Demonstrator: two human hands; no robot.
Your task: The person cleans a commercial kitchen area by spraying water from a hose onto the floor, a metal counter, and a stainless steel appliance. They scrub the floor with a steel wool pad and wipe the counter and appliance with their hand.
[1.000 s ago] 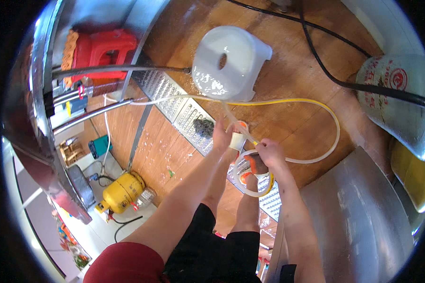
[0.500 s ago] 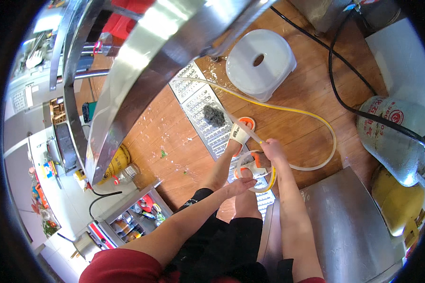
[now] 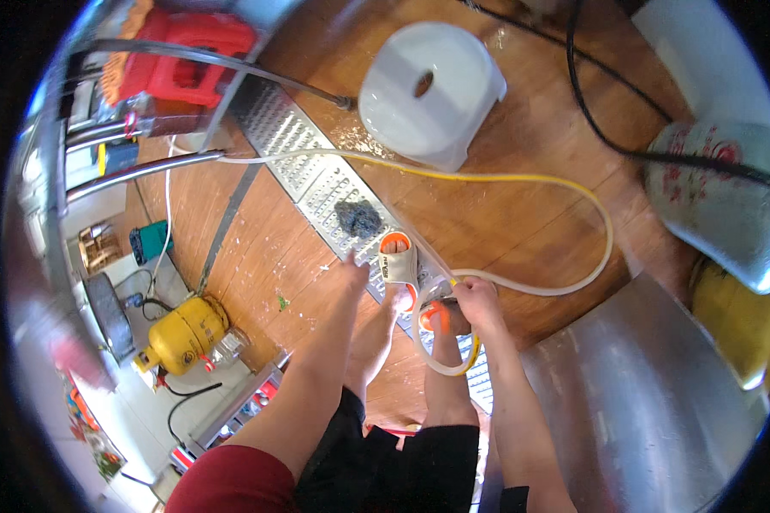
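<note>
My right hand (image 3: 476,299) is closed around a hose (image 3: 530,289), pale with yellow stretches. From that hand a loop of the hose hangs over my right slipper (image 3: 437,315), and a straight length runs up along the drain grate. Off the hose, my left hand (image 3: 352,270) reaches forward above the floor with a finger stretched out; the other fingers show poorly. Just beyond it, a dark grey fuzzy clump (image 3: 358,219) lies on the metal drain grate (image 3: 304,175), apart from the hand. My left slipper (image 3: 397,267), white and orange, stands beside the clump.
A white plastic stool (image 3: 428,90) stands ahead on wet wooden flooring. On the right are a pale gas cylinder (image 3: 714,201), a black hose (image 3: 629,154) and a steel panel (image 3: 633,393). A yellow gas cylinder (image 3: 188,333) and red containers (image 3: 198,64) are on the left.
My left hand has let go of the hose and moved forward and left. My right hand keeps its hold. With the view shifted, the large steel edge at upper left has left the picture.
</note>
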